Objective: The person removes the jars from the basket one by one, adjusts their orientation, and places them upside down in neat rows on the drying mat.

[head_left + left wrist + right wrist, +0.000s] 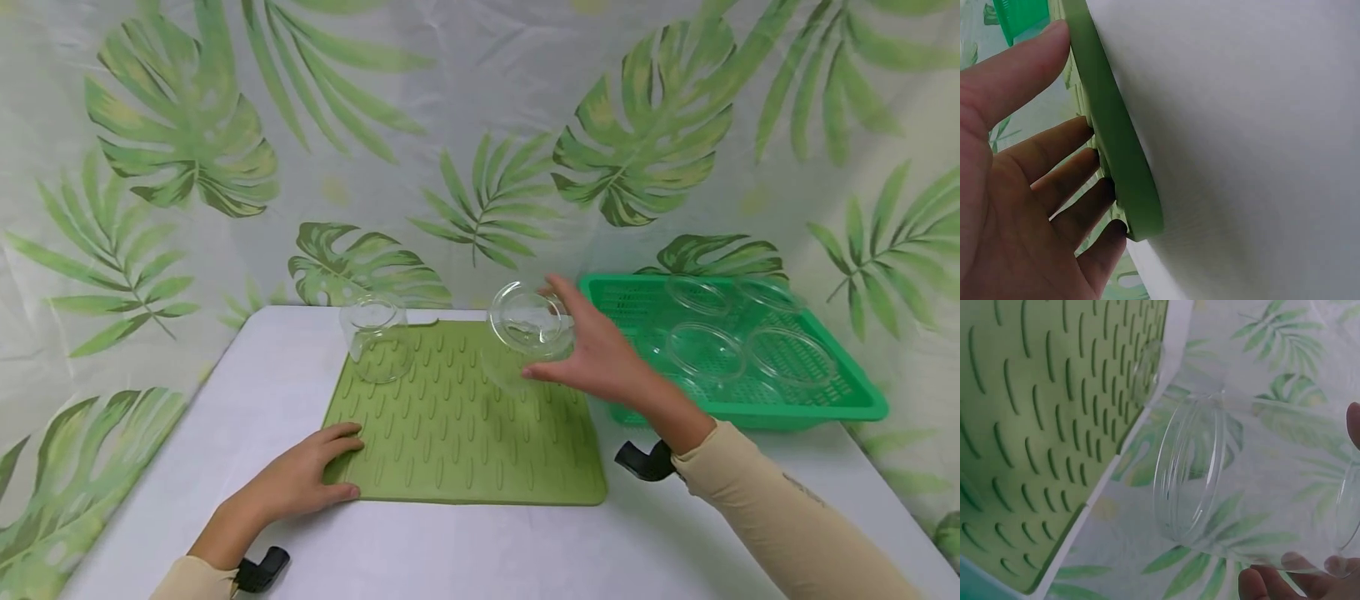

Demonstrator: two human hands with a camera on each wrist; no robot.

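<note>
My right hand (596,354) grips a clear glass jar (525,321) above the far right part of a green ribbed mat (457,433), thumb on one side and fingers on the other. In the right wrist view the jar (1194,475) appears sideways, its ridged end away from the fingertips. Another clear glass jar (380,354) stands at the mat's far left corner. At the near left edge of the mat my left hand (300,475) rests with fingers spread; the left wrist view shows its fingertips touching the mat's edge (1119,144).
To the right of the mat, a green plastic basket (847,404) holds several clear glass jars (705,350). All this stands on a white tabletop (480,550). Behind it hangs a leaf-patterned cloth (480,100).
</note>
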